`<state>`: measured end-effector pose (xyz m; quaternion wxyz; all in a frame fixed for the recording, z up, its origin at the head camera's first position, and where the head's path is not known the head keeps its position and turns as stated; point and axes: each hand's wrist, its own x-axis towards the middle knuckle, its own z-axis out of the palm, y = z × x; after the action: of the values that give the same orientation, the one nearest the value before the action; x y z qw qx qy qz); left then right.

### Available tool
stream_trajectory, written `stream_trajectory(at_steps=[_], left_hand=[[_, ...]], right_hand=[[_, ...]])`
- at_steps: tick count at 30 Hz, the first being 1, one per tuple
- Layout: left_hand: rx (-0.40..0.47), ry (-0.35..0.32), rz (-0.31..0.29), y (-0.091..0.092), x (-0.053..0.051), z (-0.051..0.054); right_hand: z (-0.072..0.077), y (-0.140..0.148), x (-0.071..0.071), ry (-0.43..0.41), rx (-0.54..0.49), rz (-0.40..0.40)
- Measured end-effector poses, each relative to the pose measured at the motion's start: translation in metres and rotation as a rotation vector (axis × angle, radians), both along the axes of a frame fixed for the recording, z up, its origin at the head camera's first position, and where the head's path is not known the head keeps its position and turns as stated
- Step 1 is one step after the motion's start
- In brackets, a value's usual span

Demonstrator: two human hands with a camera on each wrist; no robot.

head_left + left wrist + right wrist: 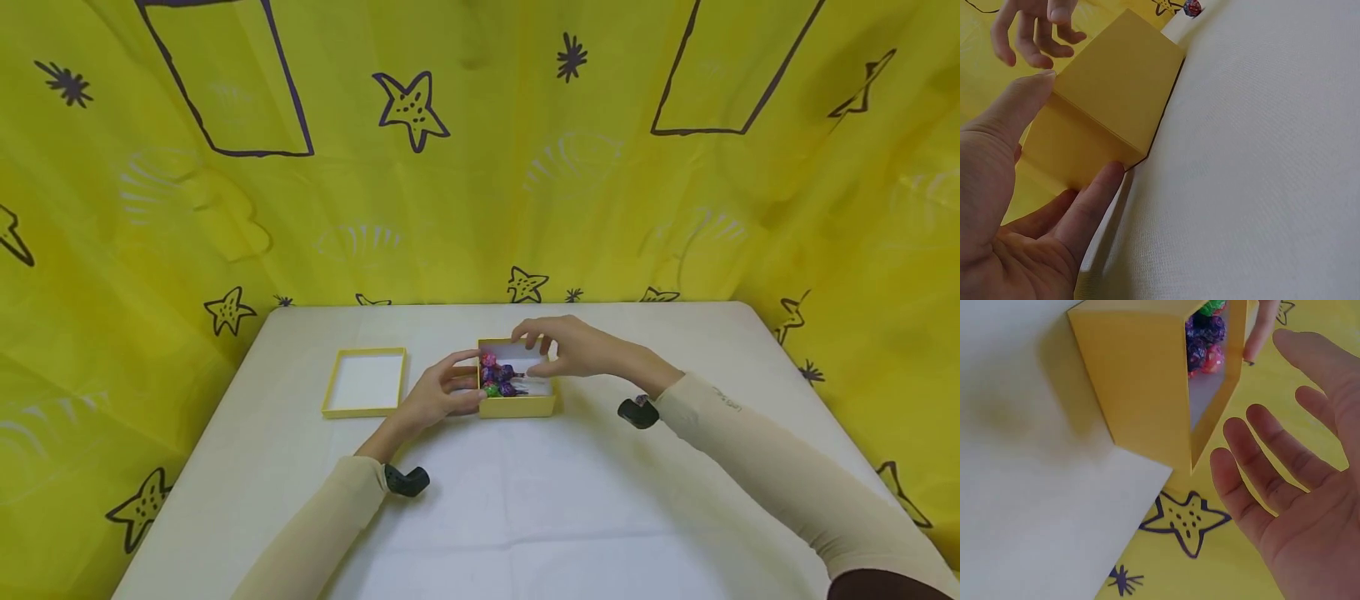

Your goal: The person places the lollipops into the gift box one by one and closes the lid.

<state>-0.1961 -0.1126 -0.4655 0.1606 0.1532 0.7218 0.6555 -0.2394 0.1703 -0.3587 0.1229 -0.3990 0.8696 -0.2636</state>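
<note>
An open yellow box [517,407] with a white inside stands mid-table. Several wrapped lollipops [491,375], purple, pink and green, lie in its left part with their sticks towards the right. My left hand [442,392] holds the box's left side, thumb at the top rim and fingertips low on the wall, as the left wrist view shows. Over the right part of the box hovers my right hand [573,346], fingers spread and loosely bent. Nothing is in its grasp in the right wrist view, where the palm [1310,531] is bare.
Left of the box lies a shallow yellow-rimmed lid [365,412], white inside. One more wrapped lollipop [1192,7] is on the table beyond the box. A white cloth covers the table [450,533]; a yellow patterned curtain [480,208] hangs behind it.
</note>
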Motion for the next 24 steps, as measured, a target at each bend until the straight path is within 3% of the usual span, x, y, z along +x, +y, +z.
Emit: stream_trajectory(at_steps=[11,24], left_hand=[[0.007,0.001,-0.006,-0.001,0.000,0.000],[-0.013,0.017,-0.008,-0.001,0.000,0.001]], right_hand=[[0.003,0.044,0.009,0.042,-0.036,-0.089],[-0.014,0.096,0.023,0.073,-0.049,-0.171]])
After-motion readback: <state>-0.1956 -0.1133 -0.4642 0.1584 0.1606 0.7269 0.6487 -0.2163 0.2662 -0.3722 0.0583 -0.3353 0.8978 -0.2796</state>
